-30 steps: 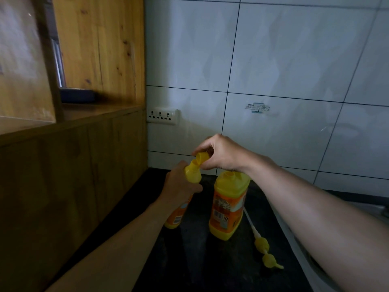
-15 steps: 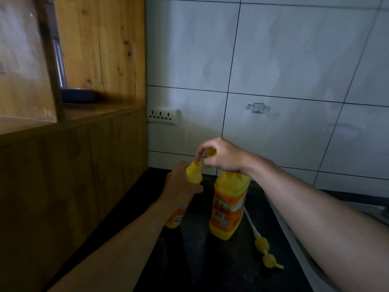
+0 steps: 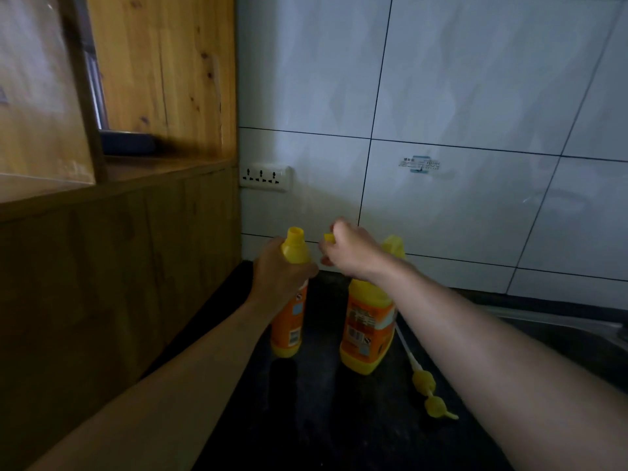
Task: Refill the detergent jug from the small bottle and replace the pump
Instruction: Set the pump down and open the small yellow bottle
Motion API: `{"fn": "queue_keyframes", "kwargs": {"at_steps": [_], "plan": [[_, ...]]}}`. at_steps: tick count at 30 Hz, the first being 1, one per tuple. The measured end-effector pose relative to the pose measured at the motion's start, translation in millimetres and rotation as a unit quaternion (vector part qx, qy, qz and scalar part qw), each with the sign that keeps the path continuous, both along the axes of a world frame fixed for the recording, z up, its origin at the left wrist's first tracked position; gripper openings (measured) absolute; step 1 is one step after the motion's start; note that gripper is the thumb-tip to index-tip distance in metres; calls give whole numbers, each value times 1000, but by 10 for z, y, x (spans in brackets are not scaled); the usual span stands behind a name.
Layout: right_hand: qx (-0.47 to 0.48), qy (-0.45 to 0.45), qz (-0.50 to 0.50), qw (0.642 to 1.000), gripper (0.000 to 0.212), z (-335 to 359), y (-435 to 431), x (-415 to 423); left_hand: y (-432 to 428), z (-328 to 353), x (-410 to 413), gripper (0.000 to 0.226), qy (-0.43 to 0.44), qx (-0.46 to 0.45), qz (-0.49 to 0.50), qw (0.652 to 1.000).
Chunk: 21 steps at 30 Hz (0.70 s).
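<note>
left grip (image 3: 279, 268) on bottle (image 3: 294, 249), cap (image 3: 329, 236) just beside

Your bottle (image 3: 287, 326), slim and orange with a yellow shoulder and neck, is about upright in your left grip (image 3: 282, 271), its mouth uncapped. Your right grip (image 3: 350, 249) pinches its small yellow cap (image 3: 329, 237) just right of the neck, clear of it. The jug (image 3: 368, 331), wider, orange with a yellow top, stands on the dark table (image 3: 306, 419) beside the bottle. The yellow pump (image 3: 423, 382) lies right of the jug, its white tube towards it.
</note>
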State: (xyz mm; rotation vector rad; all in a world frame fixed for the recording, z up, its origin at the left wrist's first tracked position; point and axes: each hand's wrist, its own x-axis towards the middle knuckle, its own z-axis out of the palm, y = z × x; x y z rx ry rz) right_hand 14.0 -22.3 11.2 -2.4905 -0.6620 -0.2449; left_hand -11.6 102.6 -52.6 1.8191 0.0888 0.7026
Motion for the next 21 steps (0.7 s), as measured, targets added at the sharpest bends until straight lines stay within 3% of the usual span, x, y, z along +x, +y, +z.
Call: {"fn": "queue_keyframes", "kwargs": {"at_steps": [3, 6, 9, 11, 15, 21], "plan": [[-25, 7, -20, 999, 19, -147, 129, -96, 34, 4, -64, 41, -19, -23, -7, 1000], [-42, 84, -34, 995, 20, -329, 208, -116, 91, -2, -97, 44, -32, -21, 27, 999], [-38, 187, -38, 981, 52, -606, 296, -100, 149, 8, -104, 34, -27, -10, 49, 998], [-37, 208, -51, 976, 70, -824, 345, -93, 162, 30, -105, 30, -29, -3, 49, 998], [-66, 189, -20, 979, 40, -1244, 334, -100, 160, 86, -108, 34, -53, -9, 46, 998], [-100, 175, 38, 979, 32, -1506, 261, -103, 133, 59, -56, 32, -60, 5, 70, 996]]}}
